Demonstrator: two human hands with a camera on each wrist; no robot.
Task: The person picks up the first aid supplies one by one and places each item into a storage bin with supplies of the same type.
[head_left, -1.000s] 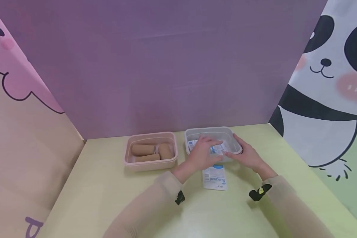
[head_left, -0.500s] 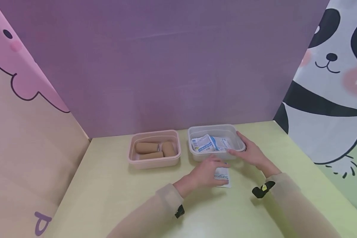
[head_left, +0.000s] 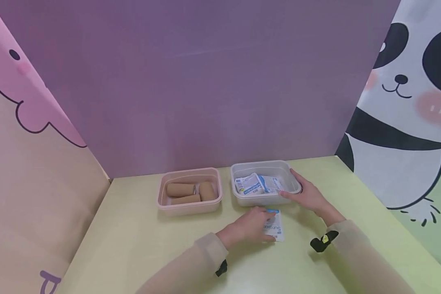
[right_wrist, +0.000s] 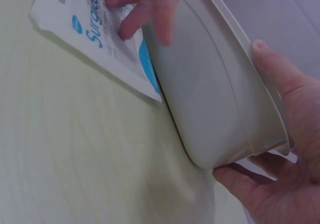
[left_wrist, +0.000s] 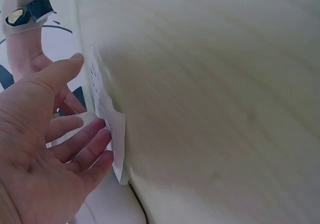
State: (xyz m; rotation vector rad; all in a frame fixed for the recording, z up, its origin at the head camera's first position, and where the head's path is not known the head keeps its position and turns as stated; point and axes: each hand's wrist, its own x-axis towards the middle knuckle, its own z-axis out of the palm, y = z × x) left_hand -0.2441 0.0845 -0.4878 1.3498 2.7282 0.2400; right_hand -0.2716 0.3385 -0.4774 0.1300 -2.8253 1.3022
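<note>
A white and blue packet printed "Surgical" point(head_left: 276, 227) lies on the table in front of the whitish plastic box point(head_left: 259, 200). My left hand point(head_left: 249, 227) is over its left part; in the left wrist view the fingertips touch the packet point(left_wrist: 118, 139) while the thumb stands apart. My right hand point(head_left: 309, 199) grips the right end of the box. In the right wrist view its thumb lies at the rim and the fingers curl around the end wall point(right_wrist: 220, 88). Several similar packets point(head_left: 251, 184) lie inside the box.
A pink plastic box point(head_left: 189, 210) stands to the left, holding 3 tan rolls point(head_left: 181, 190). Behind both boxes rises a purple panel point(head_left: 220, 90). Printed side panels flank the pale yellow table point(head_left: 143, 245).
My left hand has come out of the whitish box and down onto the packet in front of it. The packets inside now show uncovered. My right hand keeps hold of the box end.
</note>
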